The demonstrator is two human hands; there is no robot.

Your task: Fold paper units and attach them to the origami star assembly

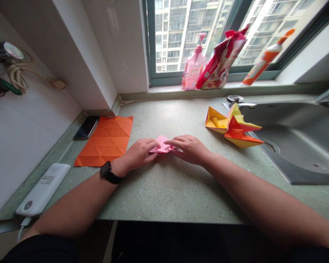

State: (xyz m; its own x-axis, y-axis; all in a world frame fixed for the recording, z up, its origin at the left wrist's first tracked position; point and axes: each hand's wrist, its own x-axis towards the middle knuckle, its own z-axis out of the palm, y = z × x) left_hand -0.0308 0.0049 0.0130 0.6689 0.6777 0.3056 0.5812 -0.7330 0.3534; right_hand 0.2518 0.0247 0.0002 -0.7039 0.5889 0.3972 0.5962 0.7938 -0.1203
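Here we are at the middle of the speckled grey-green bench (153, 197), where a small folded piece of pink paper (162, 146) lies between the two hands. The left hand (138, 152) has its fingers pinched on the left side, thumb at the near edge; the right hand (192, 149) grips the right side, fingers laid over the top, thumb at the near edge. We'd judge this paper feather-light and pliable, stiffer where layers stack, easily creased or torn, so we'd take it by its outer edges and press gently along the folds. What can't we make out? The underside, the number of layers, and where exactly the fingers press. Over on the right, the grey metal sink (296, 146) runs out of view.
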